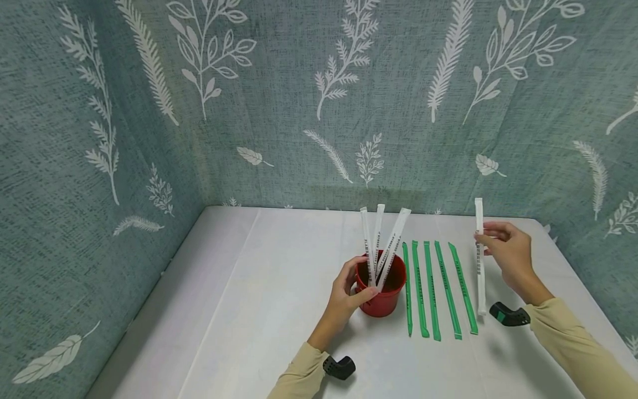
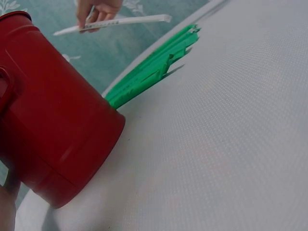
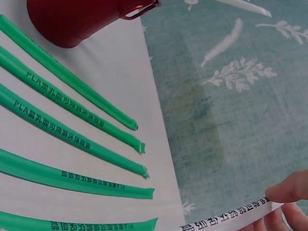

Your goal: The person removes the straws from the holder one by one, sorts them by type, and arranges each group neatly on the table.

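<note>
A small red metal bucket [image 1: 381, 306] stands on the table, and my left hand [image 1: 345, 289] grips it by the near left side of its rim. Several white paper-wrapped straws [image 1: 397, 244] lean inside it, their tops sticking out above the rim. To the right, my right hand [image 1: 514, 255] pinches another white wrapped straw [image 1: 480, 277] between thumb and fingers. That straw is held off the table, as the left wrist view shows. Between bucket and right hand lie several green wrapped straws [image 1: 431, 293], side by side in a row, with dark print on their wrappers.
The white-covered table [image 1: 279, 310] runs back to a blue-green leaf-patterned cloth [image 1: 284, 111], which also hangs along the left and right sides. A black wrist device [image 1: 340, 367] sits by the left sleeve, and a similar device [image 1: 508, 315] is at the right wrist.
</note>
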